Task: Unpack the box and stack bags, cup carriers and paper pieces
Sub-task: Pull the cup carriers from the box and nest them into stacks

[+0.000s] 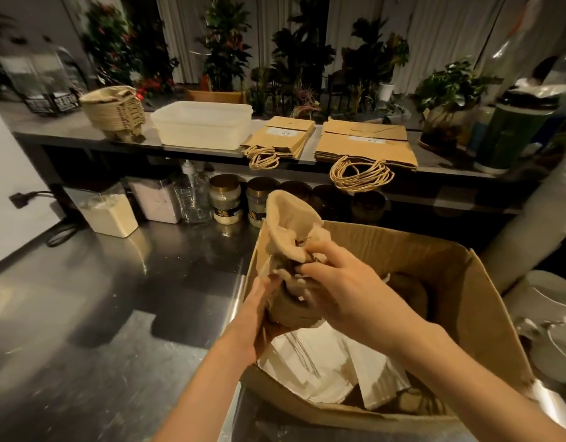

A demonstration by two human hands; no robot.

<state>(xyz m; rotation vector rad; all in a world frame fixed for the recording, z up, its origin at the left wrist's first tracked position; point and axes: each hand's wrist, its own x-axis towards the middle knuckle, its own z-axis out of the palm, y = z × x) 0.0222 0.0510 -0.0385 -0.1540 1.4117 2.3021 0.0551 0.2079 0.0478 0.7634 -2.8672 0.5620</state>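
Not much writing can be read from here. The left stack of brown paper bags on the shelf across the middle of the frame has a white sticker with two digits too blurred to be sure of. The right stack of bags has a similar sticker, also unreadable. The gold-lidded jars under the shelf wear dark labels with smeared lettering, and so does a black-and-white sign at upper left.

In the lower middle, both hands hold a bundle of pulp cup carriers just above the near left corner of the open cardboard box. The left hand grips the bundle's lower end from the left and beneath. The right hand has its fingers curled onto the bundle's middle from the right. Inside the box, below the wrists, lie white paper pieces.

Another stack of cup carriers stands on the shelf at upper left, beside a white plastic tub. The box sits on the steel worktop.
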